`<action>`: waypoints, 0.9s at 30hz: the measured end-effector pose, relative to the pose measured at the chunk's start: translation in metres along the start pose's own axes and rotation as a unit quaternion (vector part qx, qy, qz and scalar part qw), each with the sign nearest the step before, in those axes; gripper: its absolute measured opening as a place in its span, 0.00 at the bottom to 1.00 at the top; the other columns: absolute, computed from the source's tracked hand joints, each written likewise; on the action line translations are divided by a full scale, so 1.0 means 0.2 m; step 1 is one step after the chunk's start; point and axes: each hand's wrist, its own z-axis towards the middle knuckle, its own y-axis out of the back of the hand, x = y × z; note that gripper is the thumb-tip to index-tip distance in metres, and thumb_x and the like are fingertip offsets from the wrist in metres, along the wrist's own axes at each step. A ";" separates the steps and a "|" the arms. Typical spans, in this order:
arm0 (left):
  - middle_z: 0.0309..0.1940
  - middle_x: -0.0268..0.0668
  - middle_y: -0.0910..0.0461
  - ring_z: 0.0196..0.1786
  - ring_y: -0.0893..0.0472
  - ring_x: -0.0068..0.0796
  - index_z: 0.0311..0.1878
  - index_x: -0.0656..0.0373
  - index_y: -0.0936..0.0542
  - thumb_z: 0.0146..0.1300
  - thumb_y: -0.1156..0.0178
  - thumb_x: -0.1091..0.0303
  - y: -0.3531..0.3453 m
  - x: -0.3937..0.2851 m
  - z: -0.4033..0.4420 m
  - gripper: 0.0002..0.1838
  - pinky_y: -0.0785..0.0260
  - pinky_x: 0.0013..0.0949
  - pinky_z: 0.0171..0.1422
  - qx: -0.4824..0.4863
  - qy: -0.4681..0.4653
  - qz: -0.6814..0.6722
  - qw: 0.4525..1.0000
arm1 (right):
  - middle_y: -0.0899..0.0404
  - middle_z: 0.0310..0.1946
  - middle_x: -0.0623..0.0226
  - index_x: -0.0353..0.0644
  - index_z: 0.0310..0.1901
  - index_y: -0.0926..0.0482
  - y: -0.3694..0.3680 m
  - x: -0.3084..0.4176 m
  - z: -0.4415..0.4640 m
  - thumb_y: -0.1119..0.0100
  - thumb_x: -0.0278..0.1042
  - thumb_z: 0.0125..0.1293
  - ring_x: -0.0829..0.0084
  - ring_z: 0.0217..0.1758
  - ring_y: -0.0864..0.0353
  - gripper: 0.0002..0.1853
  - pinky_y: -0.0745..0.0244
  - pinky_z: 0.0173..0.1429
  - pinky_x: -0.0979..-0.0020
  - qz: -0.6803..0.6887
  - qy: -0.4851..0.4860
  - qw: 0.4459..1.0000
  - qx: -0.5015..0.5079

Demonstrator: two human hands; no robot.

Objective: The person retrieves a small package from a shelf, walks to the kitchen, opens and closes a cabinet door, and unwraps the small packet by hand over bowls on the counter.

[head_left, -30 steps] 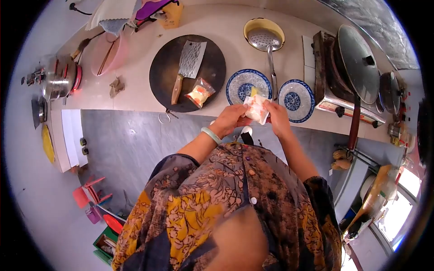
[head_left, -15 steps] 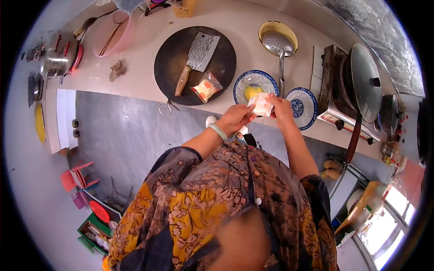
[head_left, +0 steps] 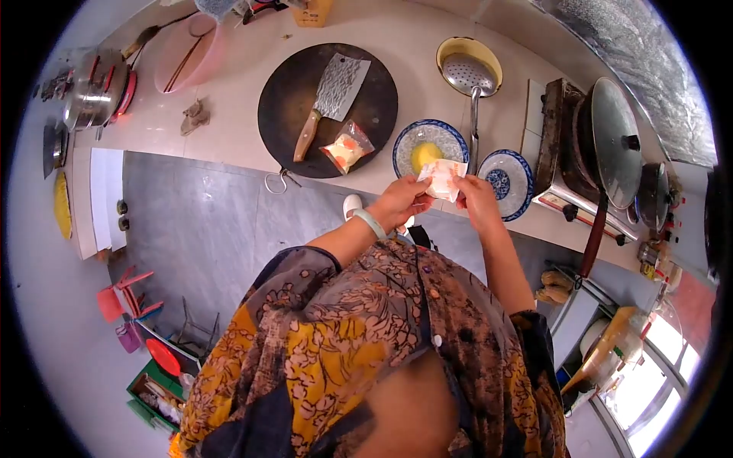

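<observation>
A small white packet with orange print (head_left: 443,179) is pinched between my left hand (head_left: 402,203) and my right hand (head_left: 479,200), each closed on one side of it. It is held just over the front rim of a blue-rimmed bowl (head_left: 405,140), in which something yellow (head_left: 426,155) lies. Right of my right hand sits a blue-patterned plate (head_left: 521,172). On the round dark chopping board (head_left: 282,107) rest a cleaver (head_left: 340,90) with a wooden handle and a clear packet with orange and pale contents (head_left: 347,149).
A skimmer (head_left: 469,74) leans in a yellow-rimmed bowl (head_left: 495,55) behind the blue-rimmed bowl. At the right, a lidded pan (head_left: 617,141) stands on a gas stove (head_left: 555,145), its handle projecting past the counter edge. A pink basin (head_left: 164,65) is at the far left.
The packet in my hands has turned flatter, so more of its printed face shows. Both hands stay in nearly the same place. The view has shifted slightly.
</observation>
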 end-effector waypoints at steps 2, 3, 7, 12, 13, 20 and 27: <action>0.35 0.34 0.23 0.36 0.21 0.23 0.40 0.60 0.29 0.69 0.44 0.61 -0.03 -0.02 -0.04 0.11 0.24 0.28 0.44 0.009 0.014 -0.014 1.000 | 0.26 0.20 0.72 0.36 0.33 0.20 -0.01 -0.01 -0.01 0.41 0.38 0.64 0.81 0.18 0.33 0.12 0.38 0.24 0.77 -0.019 0.016 0.999 -0.027; 0.36 0.34 0.22 0.37 0.21 0.24 0.42 0.60 0.28 0.69 0.44 0.61 -0.05 -0.02 -0.06 0.12 0.24 0.29 0.46 0.013 0.021 -0.022 0.999 | 0.26 0.20 0.72 0.35 0.33 0.20 -0.01 -0.01 -0.01 0.41 0.38 0.64 0.81 0.18 0.33 0.12 0.38 0.23 0.77 -0.016 0.020 0.999 -0.032; 0.41 0.36 0.23 0.41 0.22 0.25 0.49 0.63 0.28 0.69 0.44 0.63 -0.03 0.01 -0.04 0.13 0.26 0.27 0.50 0.068 -0.014 -0.059 0.996 | 0.27 0.20 0.72 0.35 0.33 0.20 -0.03 0.00 -0.02 0.40 0.39 0.65 0.82 0.18 0.34 0.13 0.39 0.22 0.78 -0.001 0.030 0.999 -0.043; 0.42 0.36 0.23 0.41 0.23 0.23 0.51 0.64 0.27 0.69 0.44 0.66 -0.02 0.03 -0.02 0.14 0.26 0.25 0.49 0.048 -0.022 -0.053 0.997 | 0.29 0.18 0.74 0.36 0.31 0.21 -0.05 0.02 -0.03 0.39 0.42 0.64 0.83 0.16 0.35 0.15 0.40 0.21 0.78 0.001 0.027 0.999 -0.045; 0.42 0.36 0.23 0.41 0.23 0.23 0.51 0.64 0.27 0.69 0.45 0.66 -0.02 0.04 -0.01 0.13 0.26 0.25 0.49 0.049 -0.022 -0.056 0.997 | 0.29 0.17 0.74 0.36 0.31 0.21 -0.05 0.02 -0.03 0.39 0.42 0.64 0.83 0.16 0.36 0.15 0.40 0.21 0.78 -0.001 0.027 0.998 -0.049; 0.41 0.35 0.23 0.40 0.23 0.22 0.50 0.64 0.27 0.68 0.44 0.68 -0.01 0.04 -0.02 0.12 0.26 0.24 0.45 0.038 -0.031 -0.065 0.997 | 0.29 0.18 0.74 0.35 0.32 0.21 -0.05 0.06 -0.08 0.38 0.42 0.63 0.84 0.18 0.34 0.15 0.40 0.21 0.79 -0.055 0.030 0.998 -0.008; 0.43 0.35 0.23 0.42 0.23 0.23 0.52 0.63 0.28 0.67 0.42 0.68 0.00 0.04 -0.01 0.14 0.27 0.25 0.47 0.027 -0.047 -0.045 0.998 | 0.27 0.21 0.75 0.37 0.38 0.20 -0.02 -0.06 -0.06 0.39 0.39 0.63 0.84 0.20 0.33 0.12 0.38 0.23 0.79 -0.067 0.027 0.997 -0.012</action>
